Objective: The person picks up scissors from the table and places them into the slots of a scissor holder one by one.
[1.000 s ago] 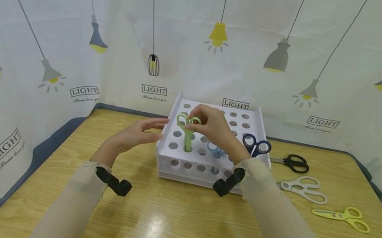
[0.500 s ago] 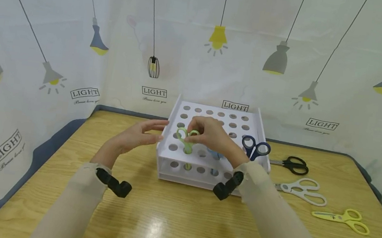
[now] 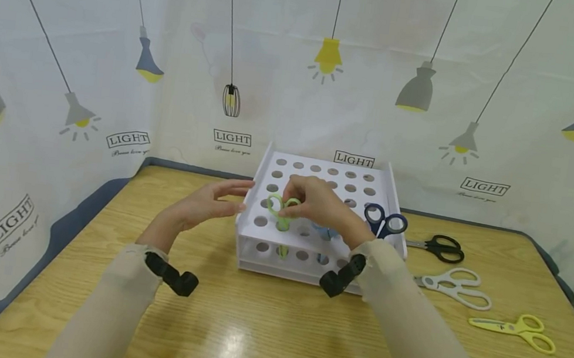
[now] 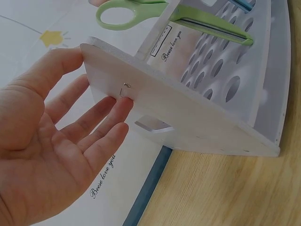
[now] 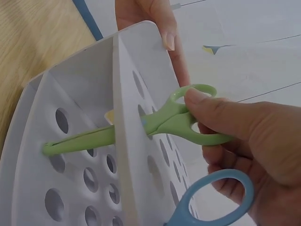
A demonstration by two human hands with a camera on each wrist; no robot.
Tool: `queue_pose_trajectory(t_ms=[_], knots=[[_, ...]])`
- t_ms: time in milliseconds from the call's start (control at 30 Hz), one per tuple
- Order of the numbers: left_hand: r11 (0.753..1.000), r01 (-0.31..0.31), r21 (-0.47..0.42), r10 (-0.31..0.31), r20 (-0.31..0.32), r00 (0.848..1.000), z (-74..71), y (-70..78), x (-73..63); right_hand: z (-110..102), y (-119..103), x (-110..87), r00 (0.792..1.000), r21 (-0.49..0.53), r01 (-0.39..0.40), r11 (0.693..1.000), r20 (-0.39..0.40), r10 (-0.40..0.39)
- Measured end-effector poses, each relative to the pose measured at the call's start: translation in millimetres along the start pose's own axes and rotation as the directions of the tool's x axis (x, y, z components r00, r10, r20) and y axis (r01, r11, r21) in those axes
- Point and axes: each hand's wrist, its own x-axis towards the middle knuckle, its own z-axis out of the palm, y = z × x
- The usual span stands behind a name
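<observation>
My right hand (image 3: 318, 201) pinches the handle of green scissors (image 5: 171, 117) between thumb and fingers. The scissors pass tip down through a front-row hole in the upper board of a white two-level rack (image 3: 311, 242). Below, the tip meets the lower board right beside a hole, seen in the right wrist view. My left hand (image 3: 206, 200) rests its fingertips on the outside of the rack's left side panel (image 4: 188, 108), fingers spread and slightly bent. Blue scissors (image 5: 211, 197) stand in the rack close to my right hand, partly hidden by it in the head view.
Navy scissors (image 3: 383, 222) stand at the rack's front right. To the right on the wooden table (image 3: 247, 340) lie black scissors (image 3: 444, 248), white scissors (image 3: 458, 287) and yellow scissors (image 3: 519, 329). A lamp-printed curtain (image 3: 280, 54) encloses the back and sides.
My right hand has lowered the green scissors further through the hole, so the tip now shows under the upper board. The left hand has kept its place on the side panel.
</observation>
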Motion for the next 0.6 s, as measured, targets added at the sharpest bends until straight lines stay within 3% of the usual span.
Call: queue_pose_trajectory(t_ms=[300,600], knots=[[1.000,-0.004,0.003,0.004,0.004,1.000,-0.8,0.5,-0.2,1.4,-3.3,-2.2,0.996,-0.096,0.062,0.993,-0.055,-0.067],[1.000,-0.002,-0.002,0.002,0.004,1.000,-0.4,0.5,-0.3,2.9,-0.3,-0.4,0.999,-0.113,0.052,0.992,0.011,-0.051]])
